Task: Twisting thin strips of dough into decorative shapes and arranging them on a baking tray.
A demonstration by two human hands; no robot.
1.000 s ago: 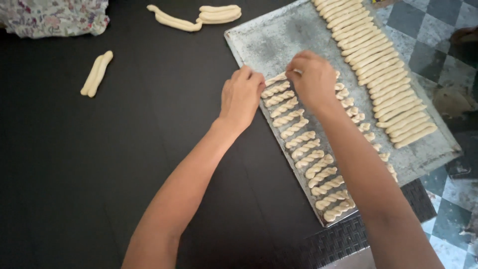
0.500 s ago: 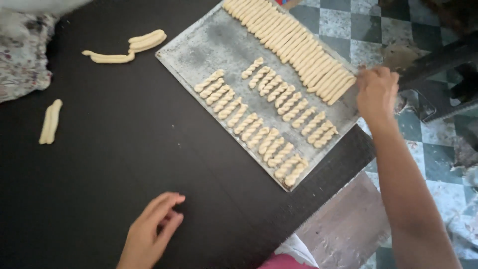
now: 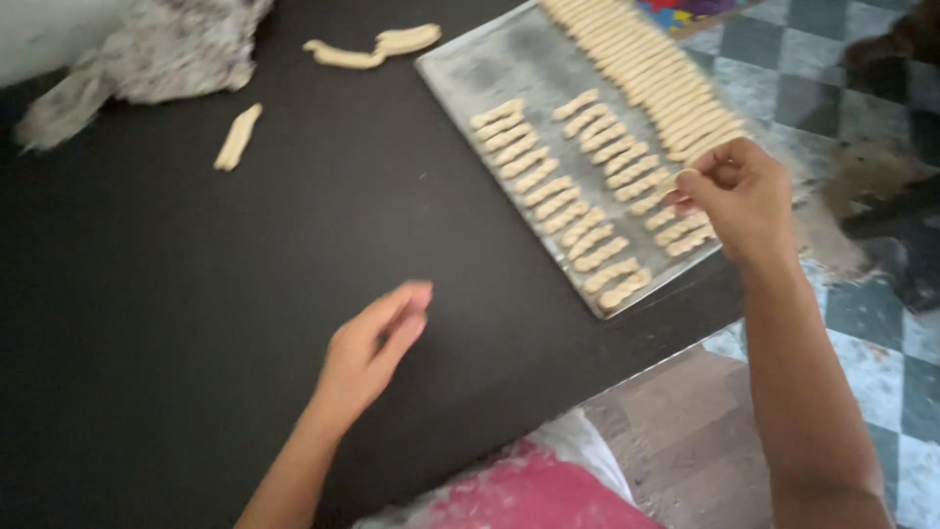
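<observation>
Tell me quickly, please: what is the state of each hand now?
Left hand: open, holding nothing, over the black table.
Right hand: fingers pinched on a dough strip at the baking tray.

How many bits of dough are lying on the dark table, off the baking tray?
3: one twisted stick near the floral cloth, plus a curved strip and a thicker piece touching beside the tray. The cloth may hide more.

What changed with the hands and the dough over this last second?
Both hands left the twisted pieces. The right hand moved to the long dough sticks and pinches one; the left hand withdrew over the black table, holding nothing. The tray and loose dough pieces stayed put.
</observation>
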